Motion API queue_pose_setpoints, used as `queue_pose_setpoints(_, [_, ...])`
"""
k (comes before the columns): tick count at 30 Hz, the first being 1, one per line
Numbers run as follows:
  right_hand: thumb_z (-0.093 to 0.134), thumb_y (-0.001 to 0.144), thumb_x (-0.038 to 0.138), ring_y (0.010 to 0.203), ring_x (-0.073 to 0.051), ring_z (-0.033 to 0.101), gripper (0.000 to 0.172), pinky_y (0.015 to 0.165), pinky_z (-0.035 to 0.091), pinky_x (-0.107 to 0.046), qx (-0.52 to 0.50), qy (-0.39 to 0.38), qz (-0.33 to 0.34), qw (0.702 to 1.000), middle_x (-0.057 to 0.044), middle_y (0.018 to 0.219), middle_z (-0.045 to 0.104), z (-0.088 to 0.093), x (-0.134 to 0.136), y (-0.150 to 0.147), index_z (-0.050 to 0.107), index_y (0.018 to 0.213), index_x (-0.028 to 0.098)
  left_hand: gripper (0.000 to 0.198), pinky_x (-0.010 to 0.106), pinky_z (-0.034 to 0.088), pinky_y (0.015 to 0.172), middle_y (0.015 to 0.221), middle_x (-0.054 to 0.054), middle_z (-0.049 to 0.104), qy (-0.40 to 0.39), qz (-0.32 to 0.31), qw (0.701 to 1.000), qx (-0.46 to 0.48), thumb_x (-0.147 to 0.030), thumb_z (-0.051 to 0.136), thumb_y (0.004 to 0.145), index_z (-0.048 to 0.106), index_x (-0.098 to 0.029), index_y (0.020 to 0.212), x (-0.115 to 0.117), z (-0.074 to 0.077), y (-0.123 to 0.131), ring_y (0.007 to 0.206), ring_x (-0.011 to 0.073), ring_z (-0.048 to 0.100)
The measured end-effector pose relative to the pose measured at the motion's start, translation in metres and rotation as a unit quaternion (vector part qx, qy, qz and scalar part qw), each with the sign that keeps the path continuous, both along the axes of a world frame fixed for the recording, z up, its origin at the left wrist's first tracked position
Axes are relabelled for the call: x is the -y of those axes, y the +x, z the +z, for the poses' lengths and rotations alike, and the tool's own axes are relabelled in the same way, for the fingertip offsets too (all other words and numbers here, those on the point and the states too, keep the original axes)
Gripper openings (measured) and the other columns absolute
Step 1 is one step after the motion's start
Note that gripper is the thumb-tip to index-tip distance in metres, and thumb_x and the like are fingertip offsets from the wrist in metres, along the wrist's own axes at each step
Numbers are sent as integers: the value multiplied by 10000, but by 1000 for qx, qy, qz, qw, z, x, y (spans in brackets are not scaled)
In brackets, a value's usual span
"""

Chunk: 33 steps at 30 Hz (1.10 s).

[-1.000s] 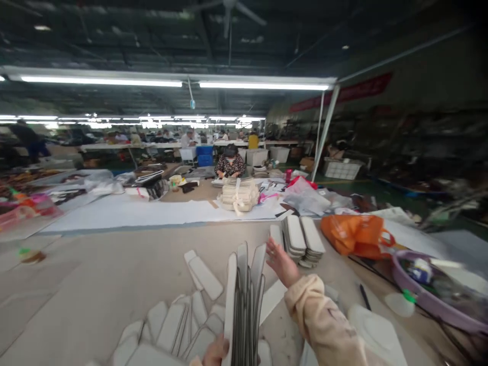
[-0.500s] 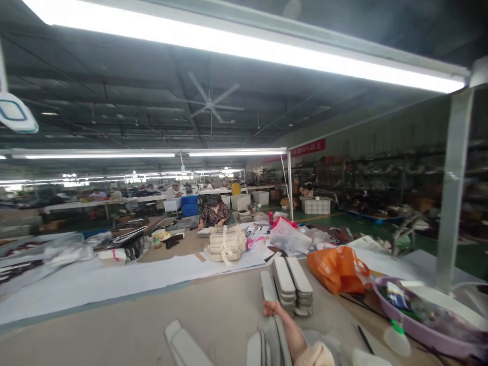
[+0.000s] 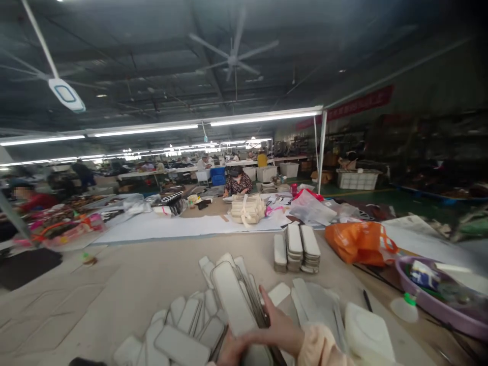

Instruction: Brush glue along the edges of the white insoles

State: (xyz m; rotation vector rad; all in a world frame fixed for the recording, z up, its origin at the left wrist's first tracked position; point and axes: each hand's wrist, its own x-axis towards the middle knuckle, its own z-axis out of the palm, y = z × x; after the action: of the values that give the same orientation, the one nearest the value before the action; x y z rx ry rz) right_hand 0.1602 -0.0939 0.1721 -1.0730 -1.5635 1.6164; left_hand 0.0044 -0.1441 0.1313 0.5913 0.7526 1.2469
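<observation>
My right hand (image 3: 277,329) lies closed around a bundle of flat white oblong pads (image 3: 232,300) with grey edges, held tilted above the table. Only a bit of my left hand (image 3: 229,351) shows at the bottom edge, gripping the same bundle from below. Loose pads of the same kind (image 3: 183,330) are scattered on the beige table (image 3: 145,279) just left of the bundle. Three neat stacks of pads (image 3: 296,248) stand farther off, to the right.
An orange plastic bag (image 3: 358,241) and a purple basin (image 3: 438,300) with a small bottle (image 3: 404,307) are at the right. White sheets (image 3: 171,226) and a tied bundle (image 3: 247,208) lie further back. A person (image 3: 237,180) sits across; another person (image 3: 26,198) sits at left.
The view first swung up, then back down. My right hand came back from the stacks onto the bundle, which is now tilted; my left hand shows again.
</observation>
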Motion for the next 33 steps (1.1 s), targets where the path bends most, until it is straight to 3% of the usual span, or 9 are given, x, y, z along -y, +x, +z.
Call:
queue_pose_setpoints(3, [753, 491, 219, 1311, -300, 401, 1295, 1091, 287, -425, 115, 123, -25, 985, -193, 1446, 402, -26, 35, -10, -42, 1506, 95, 657, 498, 432, 1010, 1006, 130, 737, 10, 55, 998, 38, -340, 834, 548, 649, -167, 1154, 15, -17, 22, 1104, 379, 607])
queue_pose_setpoints(6, [663, 537, 173, 1259, -297, 473, 1206, 1034, 372, -399, 177, 160, -12, 971, -175, 1418, 453, -37, 53, -7, -46, 1511, 120, 671, 522, 385, 1060, 1069, 112, 724, 26, 77, 995, 53, -335, 836, 543, 643, -198, 1172, 34, -33, 22, 1177, 378, 561])
queue_pose_setpoints(9, [614, 532, 122, 1160, -290, 559, 1169, 947, 443, -367, 230, 197, 33, 953, -120, 1329, 558, -38, 54, 6, -9, 1519, 193, 571, 503, 342, 1102, 1138, 36, 704, 13, 117, 988, 99, -524, 771, 613, 655, -329, 1138, 52, -42, -17, 1250, 335, 509])
queue_pose_setpoints(12, [572, 484, 65, 1112, -286, 584, 1131, 921, 449, -348, 302, 233, 85, 920, -101, 1279, 593, -43, 50, 15, 126, 1513, 215, 573, 507, 300, 1125, 1190, -6, 679, -45, 209, 969, 121, -765, 575, 644, 659, -410, 1086, 65, -46, -74, 1307, 318, 447])
queue_pose_setpoints(16, [566, 493, 47, 1093, -271, 582, 964, 916, 423, -328, 374, 260, 152, 877, -86, 1234, 610, -60, 51, 13, 372, 1417, 245, 644, 515, 150, 1173, 1423, 12, 495, -94, 358, 929, 21, -771, 474, 719, 574, -373, 1216, 75, -55, -114, 1404, 285, 293])
queue_pose_setpoints(20, [562, 568, 52, 1077, -253, 572, 802, 878, 401, -307, 403, 260, 209, 852, -75, 1194, 621, -79, 52, 7, 454, 1335, 260, 651, 446, 263, 1141, 1367, 119, 543, -130, 345, 927, -67, -720, 564, 701, 633, -235, 1129, 76, -74, -109, 1364, 295, 367])
queue_pose_setpoints(26, [504, 654, 41, 989, -248, 552, 556, 804, 387, -315, 426, 320, 277, 800, -76, 1122, 616, -93, 29, -3, 554, 1173, 234, 599, 451, 454, 957, 1035, 137, 714, -110, 437, 875, -178, -716, 589, 652, 656, -163, 873, 63, -104, -118, 1106, 321, 608])
queue_pose_setpoints(29, [477, 654, 20, 996, -248, 526, 548, 837, 375, -327, 440, 340, 298, 776, -80, 1144, 598, -103, 16, -9, 565, 1154, 228, 540, 437, 462, 949, 845, 111, 738, -111, 426, 879, -182, -661, 581, 679, 680, -148, 815, 58, -119, -123, 995, 294, 655])
queue_pose_setpoints(33, [484, 602, 10, 1083, -267, 500, 665, 920, 356, -363, 464, 315, 332, 759, -108, 1222, 568, -135, 10, -12, 544, 1235, 206, 442, 457, 409, 1016, 781, 124, 727, -123, 398, 884, -213, -579, 585, 707, 689, -158, 620, 65, -138, -117, 980, 320, 645])
